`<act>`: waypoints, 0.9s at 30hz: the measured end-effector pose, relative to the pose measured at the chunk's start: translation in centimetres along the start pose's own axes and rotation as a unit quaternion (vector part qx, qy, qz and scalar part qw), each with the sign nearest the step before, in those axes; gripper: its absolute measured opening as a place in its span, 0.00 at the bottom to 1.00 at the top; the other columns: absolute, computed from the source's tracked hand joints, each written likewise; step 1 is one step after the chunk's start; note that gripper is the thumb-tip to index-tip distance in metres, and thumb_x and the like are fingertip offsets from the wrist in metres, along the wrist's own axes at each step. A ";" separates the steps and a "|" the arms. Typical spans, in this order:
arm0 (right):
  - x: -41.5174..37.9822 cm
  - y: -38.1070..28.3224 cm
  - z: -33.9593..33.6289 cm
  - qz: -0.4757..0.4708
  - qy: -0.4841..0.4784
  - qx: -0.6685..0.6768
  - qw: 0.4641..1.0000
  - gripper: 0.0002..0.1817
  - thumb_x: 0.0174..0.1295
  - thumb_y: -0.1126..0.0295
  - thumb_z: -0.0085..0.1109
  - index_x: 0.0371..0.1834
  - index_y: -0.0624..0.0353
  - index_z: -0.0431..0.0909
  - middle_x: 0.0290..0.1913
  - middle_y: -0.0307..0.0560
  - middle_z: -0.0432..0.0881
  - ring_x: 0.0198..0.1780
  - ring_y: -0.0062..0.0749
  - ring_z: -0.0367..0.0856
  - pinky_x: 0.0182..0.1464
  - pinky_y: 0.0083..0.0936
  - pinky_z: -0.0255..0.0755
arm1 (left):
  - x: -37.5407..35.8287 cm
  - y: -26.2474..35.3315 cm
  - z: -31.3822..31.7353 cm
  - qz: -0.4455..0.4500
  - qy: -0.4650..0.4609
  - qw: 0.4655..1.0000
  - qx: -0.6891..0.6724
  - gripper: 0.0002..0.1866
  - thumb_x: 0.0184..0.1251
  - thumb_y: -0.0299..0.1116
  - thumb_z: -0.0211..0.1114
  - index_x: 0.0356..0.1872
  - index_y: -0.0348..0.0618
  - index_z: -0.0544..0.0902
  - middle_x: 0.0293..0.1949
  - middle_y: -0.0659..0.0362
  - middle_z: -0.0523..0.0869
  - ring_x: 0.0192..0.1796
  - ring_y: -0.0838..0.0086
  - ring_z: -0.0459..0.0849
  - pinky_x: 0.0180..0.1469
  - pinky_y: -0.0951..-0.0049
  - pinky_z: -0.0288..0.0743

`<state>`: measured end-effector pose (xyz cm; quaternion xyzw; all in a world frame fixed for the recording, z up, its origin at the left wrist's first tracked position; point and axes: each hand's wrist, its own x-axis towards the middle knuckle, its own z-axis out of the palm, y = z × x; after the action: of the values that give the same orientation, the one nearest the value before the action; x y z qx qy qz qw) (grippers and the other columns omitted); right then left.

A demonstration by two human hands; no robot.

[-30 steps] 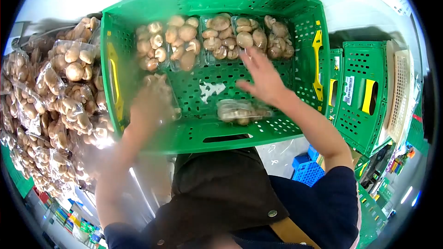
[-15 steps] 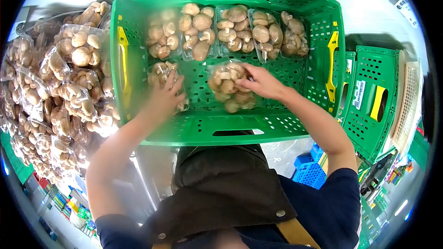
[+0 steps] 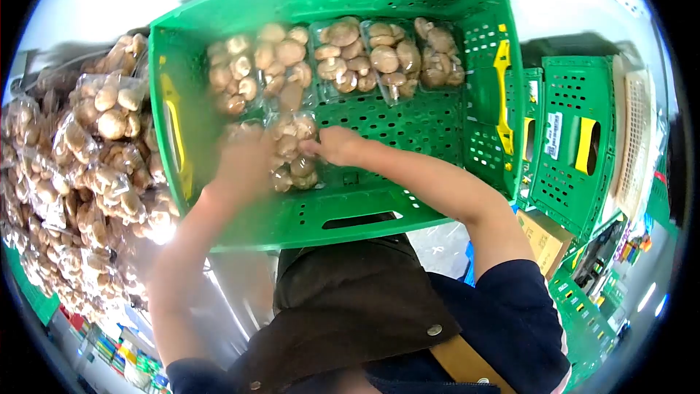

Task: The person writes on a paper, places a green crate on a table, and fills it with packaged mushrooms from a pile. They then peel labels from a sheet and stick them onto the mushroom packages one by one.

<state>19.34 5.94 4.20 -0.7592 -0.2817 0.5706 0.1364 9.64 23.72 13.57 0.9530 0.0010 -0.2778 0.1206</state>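
A green crate (image 3: pixel 343 230) holds clear packs of brown mushrooms. Along its far side runs a row of several packs, one of them a mushroom pack (image 3: pixel 394 58) near the right end. In the near left part, my right hand (image 3: pixel 337 146) grips the right edge of another mushroom pack (image 3: pixel 297 164), thumb and fingers closed on it. Just left of that pack, my left hand (image 3: pixel 246 159) lies over a further pack (image 3: pixel 244 131) in the near left corner, mostly covered by the hand. Blur hides the fingers of my left hand.
A large heap of bagged mushrooms (image 3: pixel 80 175) lies left of the crate. To the right stand stacked green crates (image 3: pixel 572 146), with a cardboard box (image 3: pixel 543 239) below them. Yellow handles (image 3: pixel 503 95) mark the crate's short sides.
My right hand has moved left with its mushroom pack, bringing it beside the pack under my left hand. The view has shifted, so the crate appears farther left and slightly tilted.
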 end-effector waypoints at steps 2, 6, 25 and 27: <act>-3.1 0.5 -1.9 -0.102 0.183 -0.130 0.969 0.21 0.63 0.53 0.57 0.47 0.60 0.78 0.40 0.58 0.83 0.44 0.54 0.82 0.48 0.43 0.75 | 2.7 1.0 -0.7 0.052 0.088 0.994 -0.037 0.18 0.54 0.26 0.65 0.48 0.37 0.75 0.52 0.47 0.78 0.54 0.51 0.78 0.52 0.58 0.76; -7.2 6.6 -9.1 -0.256 0.518 -0.059 0.814 0.17 0.56 0.67 0.61 0.47 0.60 0.75 0.44 0.55 0.81 0.47 0.50 0.80 0.49 0.40 0.76 | 8.8 4.9 0.5 0.144 0.243 0.955 -0.089 0.32 0.53 0.29 0.70 0.61 0.39 0.69 0.64 0.47 0.70 0.66 0.51 0.68 0.66 0.57 0.66; -3.8 11.3 -12.6 -0.103 0.379 -0.245 0.886 0.50 0.43 0.46 0.72 0.72 0.45 0.59 0.74 0.57 0.53 0.73 0.57 0.53 0.68 0.49 0.59 | 16.0 7.7 5.8 0.114 0.266 0.941 0.177 0.33 0.61 0.26 0.53 0.71 0.41 0.60 0.74 0.56 0.58 0.76 0.63 0.54 0.72 0.58 0.55; -4.1 11.8 -12.6 -0.167 0.357 -0.243 0.886 0.56 0.39 0.47 0.75 0.74 0.46 0.55 0.75 0.56 0.49 0.74 0.58 0.49 0.71 0.58 0.50 | 15.9 7.7 5.8 0.113 0.266 0.940 0.182 0.33 0.61 0.26 0.54 0.71 0.42 0.60 0.74 0.55 0.58 0.76 0.62 0.54 0.71 0.56 0.56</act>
<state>33.62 -4.52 5.12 -0.8629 -0.4663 0.1436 0.1321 20.57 13.90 2.16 0.9918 -0.1248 0.0054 -0.0286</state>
